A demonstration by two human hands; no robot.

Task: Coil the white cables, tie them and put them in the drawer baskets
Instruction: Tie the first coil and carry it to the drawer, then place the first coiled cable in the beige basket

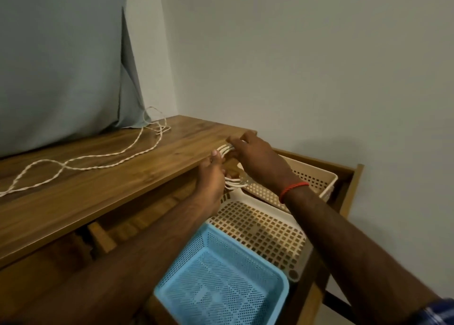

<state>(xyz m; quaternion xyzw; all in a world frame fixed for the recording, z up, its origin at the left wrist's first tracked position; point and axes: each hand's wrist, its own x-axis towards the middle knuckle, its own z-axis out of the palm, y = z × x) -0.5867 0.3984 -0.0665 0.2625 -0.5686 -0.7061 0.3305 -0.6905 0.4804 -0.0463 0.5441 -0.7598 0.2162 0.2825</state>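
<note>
Left hand [211,177], right hand [258,161] each grasp white cable coil [226,149], seemingly over beige basket [319,177].

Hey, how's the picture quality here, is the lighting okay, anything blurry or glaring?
Head view: dim, flat light, no glare; deep shadow under the tabletop; left hand, right hand and the coiled cable look soft and slightly smeared; blue basket mesh reads fairly crisp; whole frame is tilted.
</note>
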